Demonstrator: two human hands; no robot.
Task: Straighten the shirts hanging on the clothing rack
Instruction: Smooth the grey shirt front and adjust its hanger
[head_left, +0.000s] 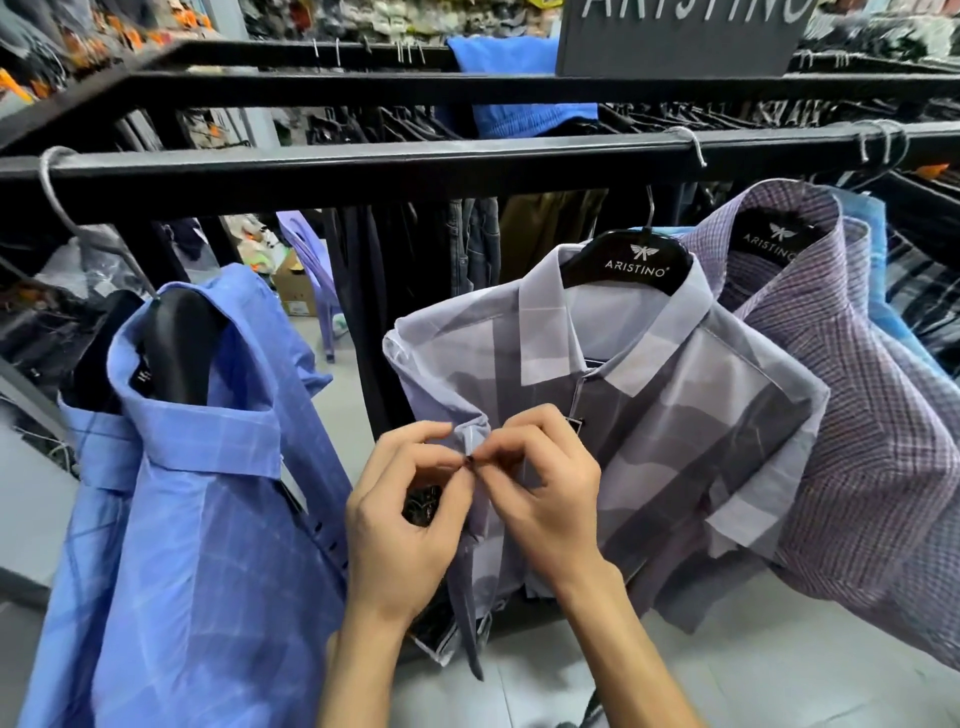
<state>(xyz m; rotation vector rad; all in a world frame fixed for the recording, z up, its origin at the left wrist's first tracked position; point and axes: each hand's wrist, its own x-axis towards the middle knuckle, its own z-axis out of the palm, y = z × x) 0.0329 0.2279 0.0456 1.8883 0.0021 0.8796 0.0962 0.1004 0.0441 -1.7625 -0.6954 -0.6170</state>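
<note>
**Buttoning the grey shirt**

My left hand (400, 514) and right hand (540, 483) each keep a narrow pinching grip on the grey shirt (649, 415) front, fingertips meeting at a small dark button. I should hold both edges level and taut. Wrists rise from six o'clock, fingers curled. The shirt hangs mid-rail (363, 174); a blue shirt (197, 493) hangs at nine o'clock.

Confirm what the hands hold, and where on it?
Both the left hand and right hand pinch the grey shirt at its front button placket, below the collar, fingertips meeting at a small dark button.
</note>
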